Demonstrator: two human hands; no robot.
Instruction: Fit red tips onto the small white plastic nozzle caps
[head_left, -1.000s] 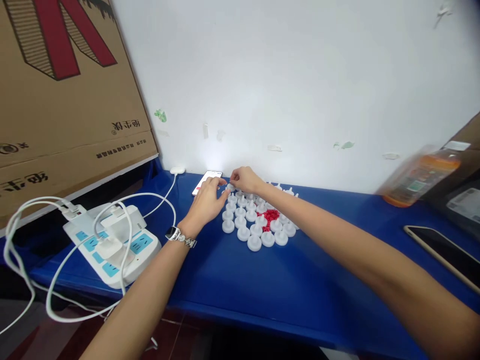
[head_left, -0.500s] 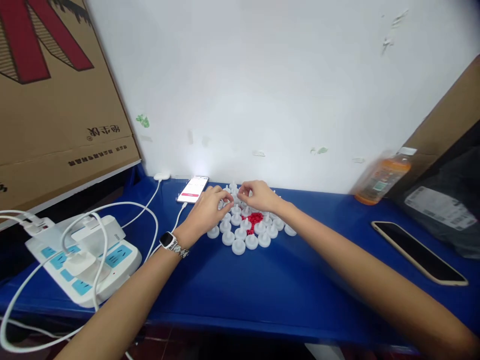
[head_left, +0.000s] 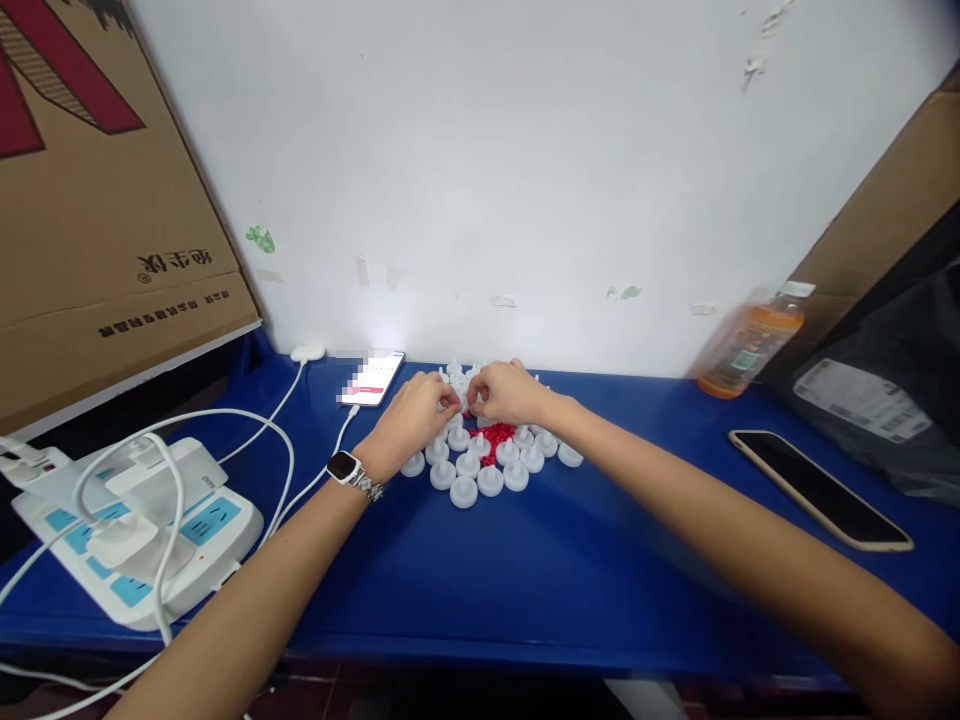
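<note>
Inspecting the blue table [head_left: 465, 590], we are finding white spouted pcs. [head_left: 463, 491] standing clustered around a pile of small red pcs. [head_left: 496, 436]. Our L hand [head_left: 421, 414] and our R hand [head_left: 511, 392] are meeting nearly fingertip to fingertip at the cluster's far side; fingers on both are bending inward twd. thumbs, but we're unable to tell if they're gripping any pc. A lit phone [head_left: 384, 375] is lying just L of our L hand.

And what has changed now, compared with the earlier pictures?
The left hand and right hand moved rightward and nearer, toward the red pieces. Whether they grasped or released anything is unclear. The lit phone, bottle, power strip and dark phone stayed in place; the camera view shifted.
</note>
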